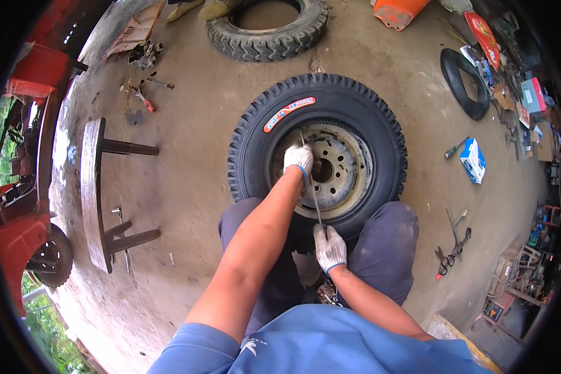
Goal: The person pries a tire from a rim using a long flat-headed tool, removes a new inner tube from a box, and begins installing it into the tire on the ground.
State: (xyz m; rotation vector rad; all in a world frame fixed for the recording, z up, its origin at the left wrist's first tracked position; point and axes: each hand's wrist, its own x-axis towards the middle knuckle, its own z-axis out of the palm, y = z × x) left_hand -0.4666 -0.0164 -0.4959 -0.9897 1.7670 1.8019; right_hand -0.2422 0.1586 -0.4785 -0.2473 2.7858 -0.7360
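A black tire [383, 118] with a deep tread and an orange-and-white label lies flat between my knees, around a worn, pale wheel rim [349, 163]. A thin metal tire lever [315, 196] runs across the rim, its far tip at the tire's inner edge. My left hand [298, 159], in a white knit glove, is closed round the lever near that far tip. Closer to my body, my right hand [330, 248], gloved the same way, grips the lever's near end over the tire's near sidewall.
A worn tire [268, 47] lies ahead, near someone's shoes [217, 9]. An overturned wooden bench [93, 193] and pliers [144, 101] are at left, beside a red vehicle [40, 81]. Rightward lie an inner tube [465, 84], a blue-and-white box [473, 161] and hand tools [453, 252].
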